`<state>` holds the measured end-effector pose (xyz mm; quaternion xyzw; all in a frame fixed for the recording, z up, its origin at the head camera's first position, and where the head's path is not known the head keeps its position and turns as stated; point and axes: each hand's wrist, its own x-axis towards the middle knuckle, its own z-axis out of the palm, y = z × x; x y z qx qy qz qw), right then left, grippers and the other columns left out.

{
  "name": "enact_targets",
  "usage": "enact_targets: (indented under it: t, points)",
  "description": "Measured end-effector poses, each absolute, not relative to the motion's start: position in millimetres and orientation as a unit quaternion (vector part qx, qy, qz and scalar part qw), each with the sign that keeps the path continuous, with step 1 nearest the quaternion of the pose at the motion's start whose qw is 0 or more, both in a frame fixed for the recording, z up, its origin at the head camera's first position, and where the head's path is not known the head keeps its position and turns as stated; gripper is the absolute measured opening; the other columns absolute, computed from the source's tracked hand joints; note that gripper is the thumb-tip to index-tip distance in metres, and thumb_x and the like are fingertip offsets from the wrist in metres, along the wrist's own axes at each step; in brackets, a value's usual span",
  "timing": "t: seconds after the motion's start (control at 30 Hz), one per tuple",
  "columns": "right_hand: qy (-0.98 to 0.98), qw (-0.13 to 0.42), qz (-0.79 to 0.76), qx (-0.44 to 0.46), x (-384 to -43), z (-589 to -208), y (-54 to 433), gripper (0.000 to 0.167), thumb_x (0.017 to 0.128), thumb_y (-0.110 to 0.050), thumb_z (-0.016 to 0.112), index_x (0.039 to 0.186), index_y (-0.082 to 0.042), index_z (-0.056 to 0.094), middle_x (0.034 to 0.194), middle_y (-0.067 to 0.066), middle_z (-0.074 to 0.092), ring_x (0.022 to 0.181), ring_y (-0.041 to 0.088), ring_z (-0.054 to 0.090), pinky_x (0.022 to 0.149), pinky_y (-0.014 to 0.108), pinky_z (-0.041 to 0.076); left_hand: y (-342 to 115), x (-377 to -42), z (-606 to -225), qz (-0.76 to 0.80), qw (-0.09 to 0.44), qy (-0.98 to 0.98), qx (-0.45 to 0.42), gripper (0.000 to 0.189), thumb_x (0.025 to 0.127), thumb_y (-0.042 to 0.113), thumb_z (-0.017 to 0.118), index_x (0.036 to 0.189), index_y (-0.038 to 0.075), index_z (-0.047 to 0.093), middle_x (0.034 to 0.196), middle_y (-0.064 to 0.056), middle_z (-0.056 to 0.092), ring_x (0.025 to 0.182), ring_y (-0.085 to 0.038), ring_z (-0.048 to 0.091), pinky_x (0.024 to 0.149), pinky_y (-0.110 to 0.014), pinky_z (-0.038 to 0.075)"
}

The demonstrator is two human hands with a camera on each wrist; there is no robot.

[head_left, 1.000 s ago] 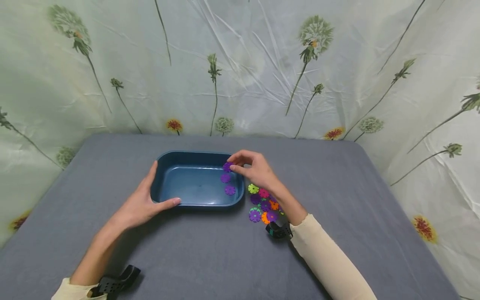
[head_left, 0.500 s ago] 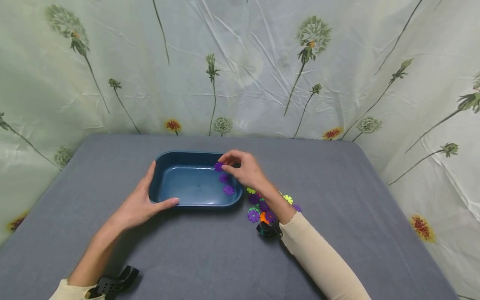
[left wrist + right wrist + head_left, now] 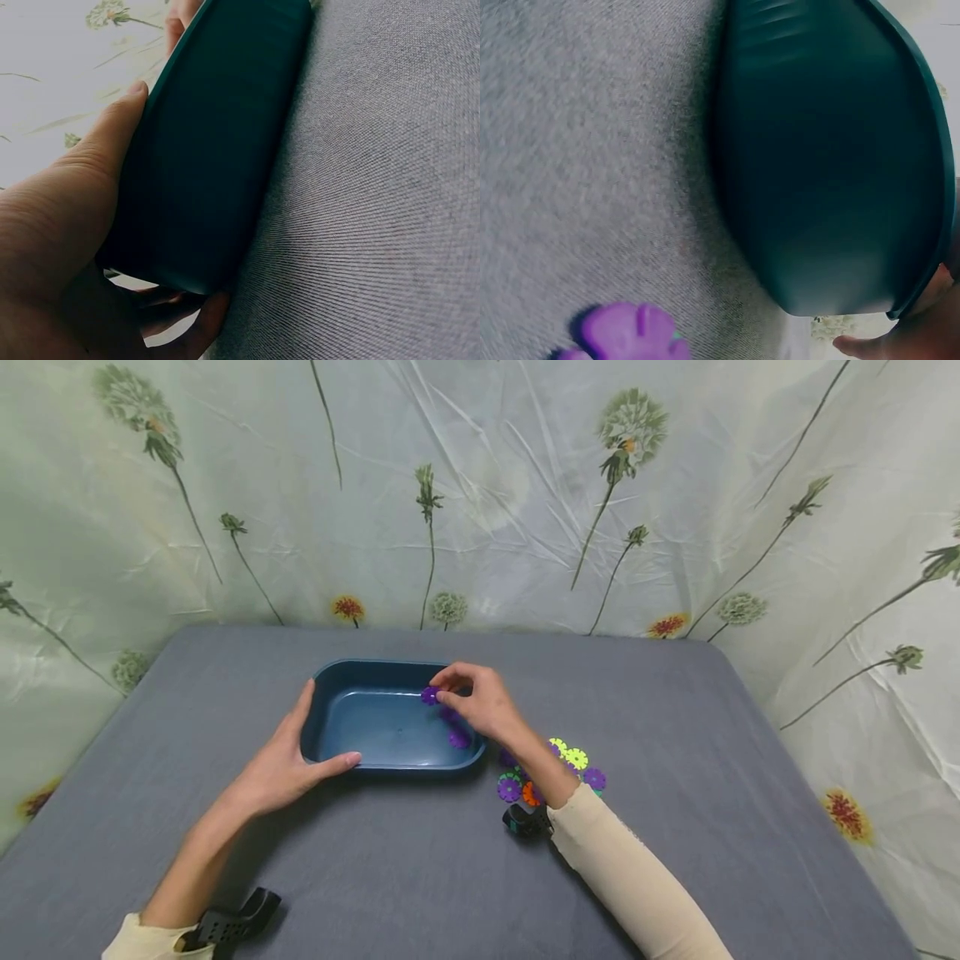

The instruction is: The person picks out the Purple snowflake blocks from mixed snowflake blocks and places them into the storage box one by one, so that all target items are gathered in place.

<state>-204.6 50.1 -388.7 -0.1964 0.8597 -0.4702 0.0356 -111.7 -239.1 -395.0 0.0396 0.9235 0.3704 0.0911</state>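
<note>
A dark blue plastic tray [image 3: 397, 735] sits on the cloth-covered table. My left hand [image 3: 273, 772] holds its left end, thumb on the near rim; the left wrist view shows fingers around the tray's end wall [image 3: 206, 150]. My right hand [image 3: 486, 702] pinches a purple notched disc [image 3: 429, 695] over the tray's inside near the far wall. Two more purple discs, a farther one [image 3: 449, 715] and a nearer one [image 3: 459, 739], lie at the tray's right end. In the right wrist view the tray's outer wall [image 3: 832, 165] hides the pinched disc.
Right of the tray lies a loose pile of notched discs, among them a yellow disc [image 3: 576, 759], a purple disc [image 3: 509, 788] and an orange disc [image 3: 530, 793]. My right forearm covers part of the pile. A flowered curtain [image 3: 517, 502] hangs behind the table [image 3: 390, 868].
My right hand has moved left with the purple disc, from above the tray's right end farther in along the far wall. The left hand and tray stay put.
</note>
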Motion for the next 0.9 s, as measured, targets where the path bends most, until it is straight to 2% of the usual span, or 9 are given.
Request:
enact_targets:
  t: [0.23,0.3,0.4,0.5,0.8,0.9]
  points:
    - [0.884,0.025,-0.421,-0.201,-203,-393,48,0.009,0.096,-0.01,0.075,0.104,-0.011,0.078,0.095,0.005,0.077,0.089,0.018,0.07,0.086,0.034,0.056,-239,-113,-396,0.362,0.087,0.927,0.039,0.129,0.088,0.058,0.077,0.166,0.022,-0.019,0.175,-0.025,-0.003,0.157,-0.055,0.014,0.116,-0.078,0.026]
    - [0.895,0.019,-0.395,-0.204,-202,-393,46,0.008,0.096,-0.011,0.075,0.102,-0.013,0.078,0.092,0.003,0.077,0.088,0.018,0.071,0.096,0.038,0.055,-238,-113,-395,0.361,0.087,0.928,0.037,0.129,0.088,0.058,0.077,0.166,0.023,-0.019,0.175,-0.026,-0.002,0.157,-0.056,0.015,0.116,-0.078,0.026]
    - [0.912,0.017,-0.355,-0.205,-200,-393,42,0.006,0.095,-0.012,0.076,0.101,-0.015,0.078,0.09,0.001,0.078,0.089,0.017,0.073,0.119,0.049,0.041,-240,-111,-396,0.363,0.086,0.927,0.037,0.129,0.088,0.057,0.077,0.166,0.022,-0.019,0.175,-0.026,-0.003,0.157,-0.056,0.014,0.117,-0.078,0.025]
    - [0.925,0.018,-0.317,-0.208,-199,-393,39,0.006,0.096,-0.014,0.075,0.101,-0.016,0.079,0.092,0.0,0.08,0.092,0.017,0.074,0.129,0.057,0.022,-240,-110,-396,0.366,0.086,0.926,0.039,0.129,0.088,0.056,0.077,0.166,0.021,-0.019,0.175,-0.024,-0.004,0.158,-0.056,0.013,0.117,-0.078,0.025]
    - [0.928,0.02,-0.299,-0.22,-198,-393,40,0.023,0.092,-0.012,0.08,0.115,-0.015,0.078,0.113,0.002,0.08,0.108,0.023,0.072,0.129,0.058,0.023,-240,-110,-395,0.363,0.084,0.927,0.039,0.128,0.088,0.056,0.077,0.166,0.021,-0.019,0.175,-0.024,-0.003,0.158,-0.055,0.014,0.116,-0.078,0.026]
    - [0.923,0.018,-0.314,-0.22,-199,-393,41,0.024,0.091,-0.011,0.08,0.114,-0.015,0.078,0.113,0.002,0.079,0.106,0.022,0.072,0.126,0.053,0.029,-240,-110,-396,0.362,0.084,0.927,0.039,0.128,0.089,0.057,0.077,0.166,0.021,-0.019,0.175,-0.024,-0.004,0.158,-0.055,0.014,0.116,-0.077,0.026]
